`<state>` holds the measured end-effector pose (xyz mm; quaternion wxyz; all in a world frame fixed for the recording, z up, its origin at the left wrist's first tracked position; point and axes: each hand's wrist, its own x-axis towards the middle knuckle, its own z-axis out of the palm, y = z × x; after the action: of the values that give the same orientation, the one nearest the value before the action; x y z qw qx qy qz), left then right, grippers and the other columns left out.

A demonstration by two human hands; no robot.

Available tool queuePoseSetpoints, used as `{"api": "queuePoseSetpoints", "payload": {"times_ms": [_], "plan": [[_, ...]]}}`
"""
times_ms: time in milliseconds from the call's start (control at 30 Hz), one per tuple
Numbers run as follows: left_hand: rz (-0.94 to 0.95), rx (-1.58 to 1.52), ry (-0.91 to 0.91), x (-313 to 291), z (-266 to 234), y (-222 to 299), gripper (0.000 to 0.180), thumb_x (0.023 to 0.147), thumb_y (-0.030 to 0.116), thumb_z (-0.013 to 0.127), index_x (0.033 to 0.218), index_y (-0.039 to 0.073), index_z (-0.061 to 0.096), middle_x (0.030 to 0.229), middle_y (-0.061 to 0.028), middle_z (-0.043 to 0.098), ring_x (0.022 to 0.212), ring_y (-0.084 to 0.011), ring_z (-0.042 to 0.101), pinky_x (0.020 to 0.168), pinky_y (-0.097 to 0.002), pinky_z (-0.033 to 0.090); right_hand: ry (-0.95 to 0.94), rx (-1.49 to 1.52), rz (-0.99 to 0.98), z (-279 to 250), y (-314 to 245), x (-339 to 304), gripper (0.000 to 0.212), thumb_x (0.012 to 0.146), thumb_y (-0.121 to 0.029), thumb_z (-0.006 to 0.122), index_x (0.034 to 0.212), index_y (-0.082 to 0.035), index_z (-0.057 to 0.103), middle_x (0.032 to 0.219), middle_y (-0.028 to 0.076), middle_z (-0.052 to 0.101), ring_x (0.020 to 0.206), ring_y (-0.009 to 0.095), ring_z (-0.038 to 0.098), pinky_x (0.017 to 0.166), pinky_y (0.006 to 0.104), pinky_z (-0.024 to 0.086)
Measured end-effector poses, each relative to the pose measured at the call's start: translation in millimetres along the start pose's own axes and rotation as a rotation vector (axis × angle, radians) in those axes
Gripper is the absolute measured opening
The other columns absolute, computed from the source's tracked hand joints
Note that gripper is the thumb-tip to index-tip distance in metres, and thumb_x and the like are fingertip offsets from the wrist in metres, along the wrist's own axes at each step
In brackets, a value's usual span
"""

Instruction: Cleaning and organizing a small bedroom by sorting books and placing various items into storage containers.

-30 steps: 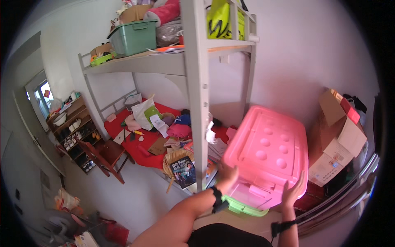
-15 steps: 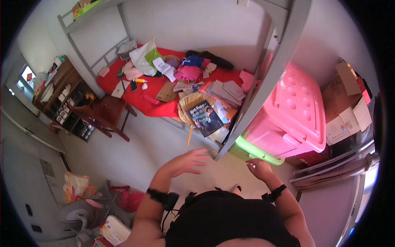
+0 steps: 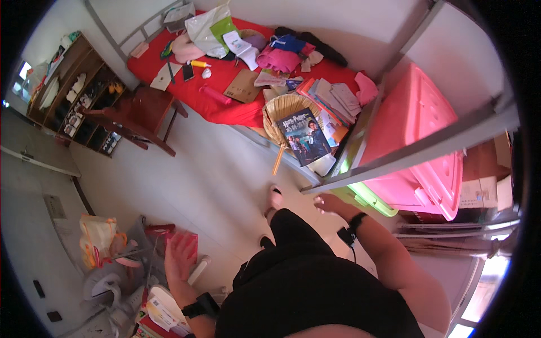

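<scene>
My left hand (image 3: 180,258), slightly blurred, hangs low at the left with its fingers spread and nothing in it. Beside and behind it are a red bag (image 3: 190,243) and the clutter by the wall. My right hand (image 3: 331,204) is loosely curled near the foot of the bed post, and no object shows in it. Both wrists wear black bands. Ahead, a book with a dark cover (image 3: 304,137) lies on a woven straw fan (image 3: 274,115) at the bed's edge. The fan's handle sticks out over the floor.
The bed has a red sheet (image 3: 220,112) strewn with clothes, papers and bags. A grey metal post (image 3: 417,151) crosses before pink storage boxes (image 3: 420,118). A wooden chair (image 3: 141,115) and shoe rack (image 3: 84,96) stand left. Cardboard boxes (image 3: 479,194) sit at right.
My view has turned and moved toward the bed. My left hand has dropped down and left; my right hand sits slightly higher in view. One foot now shows stepping forward.
</scene>
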<state>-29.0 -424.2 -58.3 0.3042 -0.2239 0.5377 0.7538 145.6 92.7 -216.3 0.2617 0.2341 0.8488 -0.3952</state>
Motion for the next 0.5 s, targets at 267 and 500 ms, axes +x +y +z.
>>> {"api": "queuePoseSetpoints", "payload": {"times_ms": [267,500], "plan": [[-0.11,0.06,0.193,19,7,37,0.055,0.093,0.055,0.041,0.134,0.017,0.043,0.13,-0.0059,0.052,0.112,-0.0236,0.053,0.081,-0.0358,0.044,-0.03,0.756,0.53,-31,-9,153,0.073,0.082,-0.058,0.057,0.131,-0.006,0.043,0.104,0.019,0.062,0.08,0.027,0.065,0.064,0.0389,0.053],[-0.219,0.124,0.381,65,36,92,0.057,0.091,0.054,0.048,0.135,0.019,0.042,0.13,-0.0037,0.051,0.118,-0.0248,0.049,0.084,-0.039,0.041,0.257,2.105,0.686,-18,63,213,0.093,0.072,-0.066,0.065,0.131,0.001,0.042,0.124,0.016,0.052,0.109,0.028,0.053,0.09,0.0428,0.047]]}}
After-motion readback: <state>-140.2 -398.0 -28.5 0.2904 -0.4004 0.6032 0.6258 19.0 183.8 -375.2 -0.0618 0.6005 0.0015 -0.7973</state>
